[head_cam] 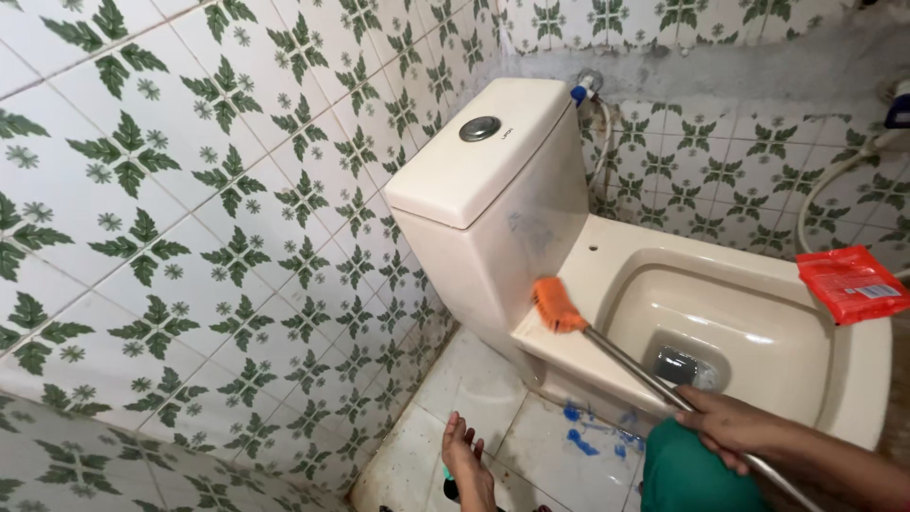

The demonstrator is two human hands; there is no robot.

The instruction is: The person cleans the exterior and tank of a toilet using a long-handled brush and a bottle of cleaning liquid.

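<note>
orange-bristled brush [558, 305] on a slanted metal handle, head pressed against the beige toilet [569, 275] rim

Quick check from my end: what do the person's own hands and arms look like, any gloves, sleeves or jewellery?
Both hands are bare, no gloves. The right hand and its forearm show no sleeve, watch or bracelet. The left hand is also uncovered, fingers showing no rings; its arm is cut off by the frame edge, so any sleeve there cannot be seen.
</note>
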